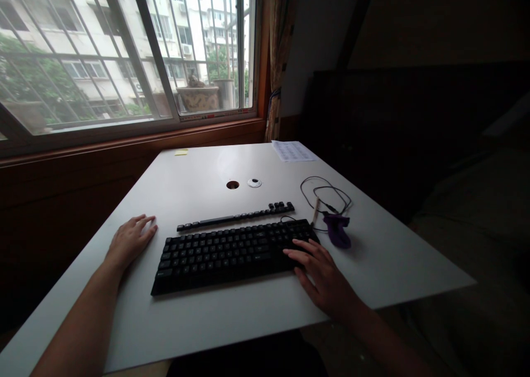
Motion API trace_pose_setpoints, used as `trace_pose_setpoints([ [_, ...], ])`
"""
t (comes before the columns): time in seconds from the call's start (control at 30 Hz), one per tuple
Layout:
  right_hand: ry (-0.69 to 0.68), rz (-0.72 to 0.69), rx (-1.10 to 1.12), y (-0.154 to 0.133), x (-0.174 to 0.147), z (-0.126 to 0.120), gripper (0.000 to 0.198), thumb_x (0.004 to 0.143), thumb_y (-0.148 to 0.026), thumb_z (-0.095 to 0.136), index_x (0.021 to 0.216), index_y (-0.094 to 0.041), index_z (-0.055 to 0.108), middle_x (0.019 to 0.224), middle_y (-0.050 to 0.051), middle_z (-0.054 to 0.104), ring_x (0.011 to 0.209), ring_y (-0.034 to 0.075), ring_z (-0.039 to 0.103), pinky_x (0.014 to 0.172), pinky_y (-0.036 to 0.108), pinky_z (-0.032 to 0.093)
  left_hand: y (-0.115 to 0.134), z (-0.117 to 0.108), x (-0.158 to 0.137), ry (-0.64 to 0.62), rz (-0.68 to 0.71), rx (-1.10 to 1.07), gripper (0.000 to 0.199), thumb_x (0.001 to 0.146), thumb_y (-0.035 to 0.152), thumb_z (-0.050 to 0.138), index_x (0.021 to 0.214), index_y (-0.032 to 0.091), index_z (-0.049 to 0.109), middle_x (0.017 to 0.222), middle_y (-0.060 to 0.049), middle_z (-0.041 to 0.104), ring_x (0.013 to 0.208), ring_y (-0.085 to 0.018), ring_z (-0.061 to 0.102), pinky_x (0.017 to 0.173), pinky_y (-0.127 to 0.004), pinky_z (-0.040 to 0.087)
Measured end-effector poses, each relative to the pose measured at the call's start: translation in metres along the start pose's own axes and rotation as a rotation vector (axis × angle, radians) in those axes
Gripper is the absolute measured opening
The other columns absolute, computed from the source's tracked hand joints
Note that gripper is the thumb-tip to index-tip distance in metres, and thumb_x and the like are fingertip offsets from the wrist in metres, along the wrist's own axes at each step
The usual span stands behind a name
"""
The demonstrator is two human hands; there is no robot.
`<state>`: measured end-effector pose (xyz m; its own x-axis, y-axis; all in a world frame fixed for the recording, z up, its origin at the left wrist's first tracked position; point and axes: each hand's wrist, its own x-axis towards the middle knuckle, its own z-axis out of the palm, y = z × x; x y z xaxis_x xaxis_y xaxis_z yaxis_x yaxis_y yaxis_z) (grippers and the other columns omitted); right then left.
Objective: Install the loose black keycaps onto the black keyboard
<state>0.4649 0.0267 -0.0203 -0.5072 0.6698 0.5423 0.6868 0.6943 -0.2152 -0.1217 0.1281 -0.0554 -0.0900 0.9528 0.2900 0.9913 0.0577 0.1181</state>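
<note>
A black keyboard lies on the white table, its bottom row toward the right partly bare or dark. Beyond its far edge stretches a row of loose black keycaps, with a few small ones grouped at the right end. My left hand rests flat on the table left of the keyboard, fingers apart and holding nothing. Over the keyboard's right end lies my right hand, its fingers spread and resting on or just above the keys there; I cannot tell if they press. Nothing shows in its grasp.
Right of the keyboard are a crumpled purple cloth, a thin light stick and a looped black cable. Farther back are a round hole, a white disc, printed sheets and yellow notes.
</note>
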Motion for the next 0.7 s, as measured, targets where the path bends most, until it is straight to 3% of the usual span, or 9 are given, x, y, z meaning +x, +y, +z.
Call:
trace_pose_setpoints([
  [0.57,-0.005,-0.022,0.003,0.0013,0.0009,-0.0001,0.042,0.099,-0.011,0.052,0.136,-0.030,0.057,0.136,0.003,0.072,0.141,0.024,0.057,0.122,0.058,0.040,-0.0005,0.0004,-0.0007,-0.001,-0.012,0.007,0.068,0.096,0.062,0.034,0.140,0.021,0.067,0.150,-0.014,0.060,0.138,-0.034,0.056,0.118,-0.051,0.042],
  [0.7,0.069,0.039,0.070,0.0051,-0.0017,-0.0028,0.041,0.100,-0.013,0.051,0.137,-0.031,0.057,0.141,0.005,0.068,0.140,0.025,0.057,0.119,0.055,0.046,-0.0014,0.0010,-0.0002,0.002,-0.012,-0.002,0.068,0.096,0.062,0.036,0.140,0.021,0.067,0.148,-0.014,0.061,0.137,-0.035,0.057,0.118,-0.051,0.042],
])
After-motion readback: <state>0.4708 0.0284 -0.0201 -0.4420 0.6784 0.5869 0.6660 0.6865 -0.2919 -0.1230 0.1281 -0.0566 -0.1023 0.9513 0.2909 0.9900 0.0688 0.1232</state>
